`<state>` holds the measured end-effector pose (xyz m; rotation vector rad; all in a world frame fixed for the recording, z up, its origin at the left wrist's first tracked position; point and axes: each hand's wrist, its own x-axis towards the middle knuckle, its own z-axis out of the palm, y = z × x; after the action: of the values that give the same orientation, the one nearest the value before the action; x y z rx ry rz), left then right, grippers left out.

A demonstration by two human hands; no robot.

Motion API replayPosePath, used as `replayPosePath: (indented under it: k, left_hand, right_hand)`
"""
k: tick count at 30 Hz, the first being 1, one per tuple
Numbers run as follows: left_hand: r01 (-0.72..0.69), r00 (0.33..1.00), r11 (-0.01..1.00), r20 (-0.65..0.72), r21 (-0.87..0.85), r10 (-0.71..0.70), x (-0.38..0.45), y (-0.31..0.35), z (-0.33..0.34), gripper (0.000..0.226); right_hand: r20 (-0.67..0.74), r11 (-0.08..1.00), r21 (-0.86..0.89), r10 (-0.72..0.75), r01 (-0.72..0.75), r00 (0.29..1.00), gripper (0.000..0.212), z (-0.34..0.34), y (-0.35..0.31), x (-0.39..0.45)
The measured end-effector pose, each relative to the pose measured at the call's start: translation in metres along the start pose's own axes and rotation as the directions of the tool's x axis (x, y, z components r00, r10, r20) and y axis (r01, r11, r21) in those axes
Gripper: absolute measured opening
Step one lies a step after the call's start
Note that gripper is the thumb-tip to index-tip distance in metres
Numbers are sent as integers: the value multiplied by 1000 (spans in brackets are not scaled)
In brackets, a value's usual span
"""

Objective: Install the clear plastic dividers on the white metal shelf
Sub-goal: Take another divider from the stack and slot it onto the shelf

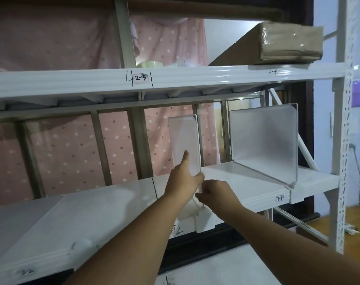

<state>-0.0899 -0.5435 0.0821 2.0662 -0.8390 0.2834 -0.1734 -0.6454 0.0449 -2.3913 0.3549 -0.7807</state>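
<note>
A clear plastic divider (pixel 184 138) stands upright on the white metal shelf (pixel 105 204), its clip foot hanging over the shelf's front lip. My left hand (pixel 183 177) lies flat against the divider's left face, with the thumb wrapped round its front edge. At the lower front edge, just above the clip, my right hand (pixel 214 192) pinches the divider. A second clear divider (pixel 265 140) stands fixed on the same shelf further right, beside a "3-4" label.
The upper shelf (pixel 175 78), labelled "2-3", carries a taped cardboard box (pixel 285 43) and a pale round container (pixel 149 64). A perforated white upright (pixel 344 140) closes the right end. Pink dotted fabric hangs behind the rack.
</note>
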Motion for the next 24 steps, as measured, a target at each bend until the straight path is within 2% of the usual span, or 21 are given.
replayPosePath:
  k: [3, 5, 6, 9, 13, 19, 24]
  left_hand:
    - [60, 998, 995, 31, 85, -62, -8, -20, -16, 98]
    - [107, 993, 982, 35, 154, -114, -12, -34, -34, 99]
    - [128, 990, 972, 36, 195, -137, -14, -42, -44, 98]
    - [193, 976, 928, 35, 318, -215, -20, -67, -77, 98]
    - [283, 946, 866, 26, 413, -322, -35, -94, -123, 94]
    - [359, 926, 818, -60, 450, -373, -66, -127, -186, 90]
    - [468, 879, 776, -126, 423, -461, -95, -159, -235, 88]
  right_hand:
    - [-113, 998, -60, -33, 26, 993, 25, -4, -10, -9]
    - [-156, 989, -144, -59, 37, 986, 57, -10, -18, -14]
    - [-186, 980, -191, -98, 62, 978, 66, -12, -23, -18]
    - [-245, 917, -352, -284, 188, 927, 72, -13, -37, -29]
    - [-128, 857, -409, -394, 314, 910, 75, 0, -61, -31]
    - [54, 862, -340, -381, 376, 923, 84, 33, -106, -8]
    - [171, 871, -297, -356, 393, 919, 80, 62, -141, 6]
